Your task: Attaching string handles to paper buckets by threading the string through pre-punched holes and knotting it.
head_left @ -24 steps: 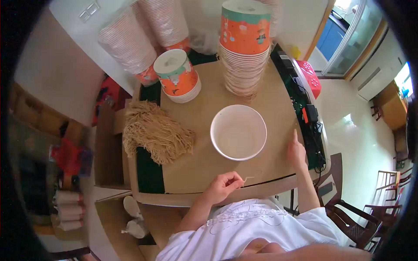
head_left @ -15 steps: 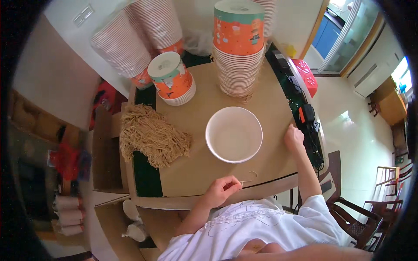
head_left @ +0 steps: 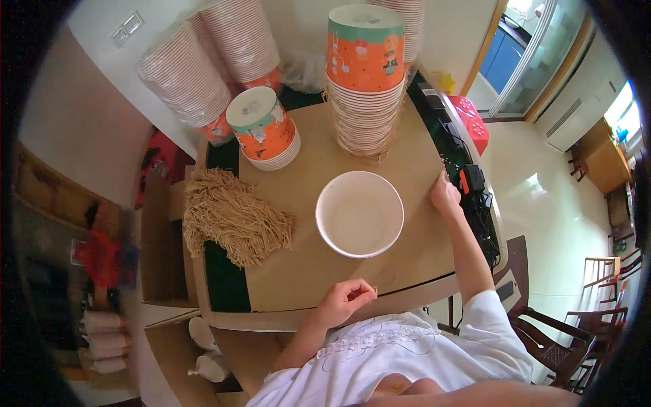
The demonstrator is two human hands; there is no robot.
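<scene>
My left hand [head_left: 347, 300], low at the table's front edge, is closed in a pinch on a thin pale string [head_left: 388, 277], whose loose end curls faintly over the cardboard. My right hand [head_left: 445, 195] reaches to the right side of the table, its fingers drawn together at the dark green strip beside small white bits [head_left: 445, 163]. Whatever its fingertips hold, if anything, is hidden. Between the hands stands a white paper bucket [head_left: 360, 214], its open mouth up. To the left lies a thick bundle of tan strings [head_left: 237, 216].
Behind the bucket rises a tall stack of orange and green paper buckets [head_left: 366, 74], upside down, with strings draped around it. A shorter stack [head_left: 263, 127] stands left of it. Plastic-wrapped stacks [head_left: 186, 74] lean at the wall. Black adapters and cables [head_left: 477, 180] line the right edge.
My right hand has moved farther up and slightly left along the table's right side. My left hand stays pinched at the front edge. The view has shifted slightly.
</scene>
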